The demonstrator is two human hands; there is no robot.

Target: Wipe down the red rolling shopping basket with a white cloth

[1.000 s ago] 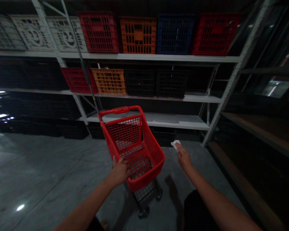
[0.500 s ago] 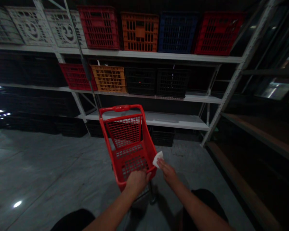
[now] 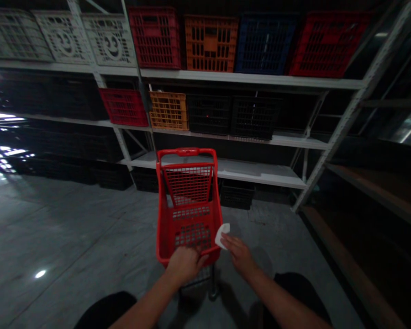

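Note:
A red plastic shopping cart (image 3: 162, 219) stands on the floor in front of me, its handle on the far side. My left hand (image 3: 185, 264) is closed over the near rim of the basket, fingertips hidden inside it. A folded white cloth or wipe (image 3: 222, 236) is pinched in the fingers of my right hand (image 3: 239, 253). The cloth lies against the outside of the basket near its right front corner. Through the open basket the grid floor and the meshed back panel show.
White metal shelving (image 3: 253, 78) spans the background. On it sit an orange crate (image 3: 210, 44), a blue crate (image 3: 265, 44), red crates and several black ones. A black crate (image 3: 238, 194) rests on the floor behind the cart. Dark shelves (image 3: 373, 192) line the right side.
The cart has turned so that it now faces me more squarely. My left hand still holds the rim, and the cloth in my right hand has moved slightly lower along the corner.

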